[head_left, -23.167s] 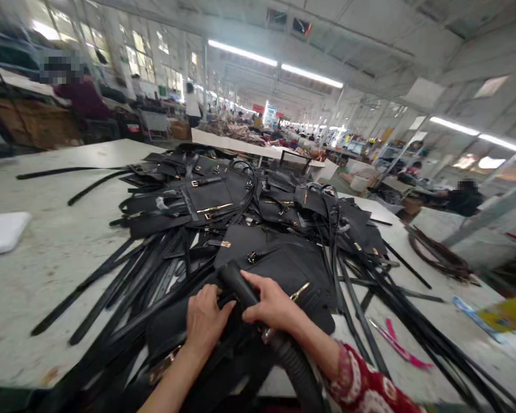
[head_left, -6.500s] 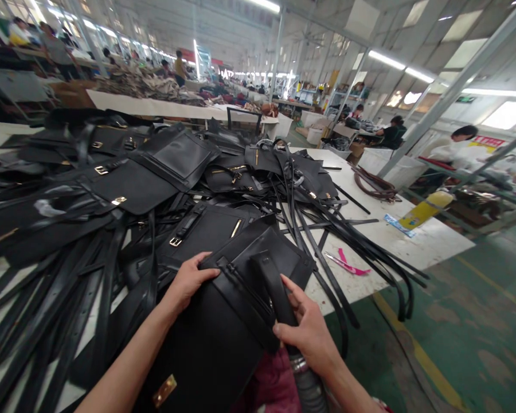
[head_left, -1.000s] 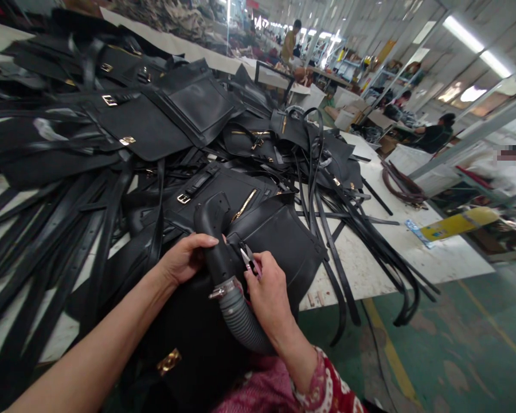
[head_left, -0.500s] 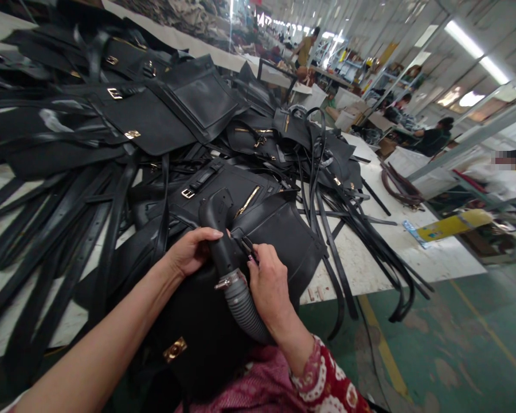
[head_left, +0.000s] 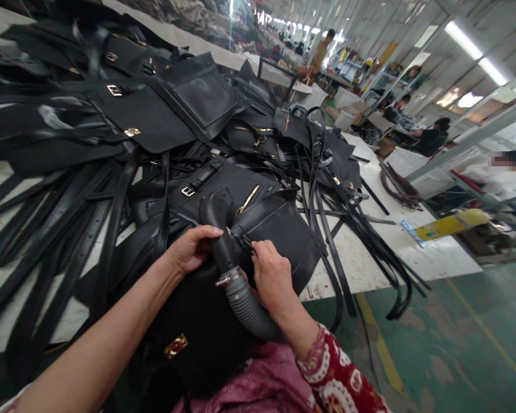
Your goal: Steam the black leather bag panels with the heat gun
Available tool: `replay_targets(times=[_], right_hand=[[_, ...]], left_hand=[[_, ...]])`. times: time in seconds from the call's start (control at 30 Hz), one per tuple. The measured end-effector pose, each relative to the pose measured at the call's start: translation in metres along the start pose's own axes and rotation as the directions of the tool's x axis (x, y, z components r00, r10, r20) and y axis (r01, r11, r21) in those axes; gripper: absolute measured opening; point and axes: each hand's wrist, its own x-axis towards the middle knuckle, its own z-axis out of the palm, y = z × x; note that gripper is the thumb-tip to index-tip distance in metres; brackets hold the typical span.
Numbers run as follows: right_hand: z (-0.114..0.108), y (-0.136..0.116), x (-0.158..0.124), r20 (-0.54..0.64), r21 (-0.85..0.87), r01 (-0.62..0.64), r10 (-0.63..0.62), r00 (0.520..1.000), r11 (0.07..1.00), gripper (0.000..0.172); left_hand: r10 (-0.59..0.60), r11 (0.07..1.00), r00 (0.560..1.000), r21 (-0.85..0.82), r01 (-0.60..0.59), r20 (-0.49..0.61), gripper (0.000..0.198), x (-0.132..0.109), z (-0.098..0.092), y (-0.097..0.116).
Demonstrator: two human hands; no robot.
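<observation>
A black leather bag (head_left: 279, 238) rests on my lap and the table edge, its flap towards me. My left hand (head_left: 192, 249) presses on the bag beside a black vacuum nozzle (head_left: 217, 221) joined to a grey ribbed hose (head_left: 247, 307). My right hand (head_left: 272, 275) is closed on small thread snips (head_left: 247, 244), whose tips touch the bag's top edge just right of the nozzle. A gold clasp (head_left: 175, 346) shows low on the bag's front.
A big heap of black bags (head_left: 155, 115) and long black straps (head_left: 47, 229) covers the white table (head_left: 421, 252). A brown strap coil (head_left: 398, 192) and a yellow packet (head_left: 449, 225) lie at the right. Other people work at tables far behind. Green floor lies right.
My right hand has slid the snips slightly left and down onto the bag's edge. The left hand and nozzle have stayed in place.
</observation>
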Motion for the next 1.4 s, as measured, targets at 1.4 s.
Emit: replay_targets(times=[1.4], right_hand=[[0.000, 0.009, 0.001, 0.026, -0.174, 0.154, -0.151, 0.988, 0.973, 0.025]], left_hand=[[0.019, 1.000, 1.000, -0.019, -0.019, -0.006, 0.014, 0.001, -0.003, -0.002]])
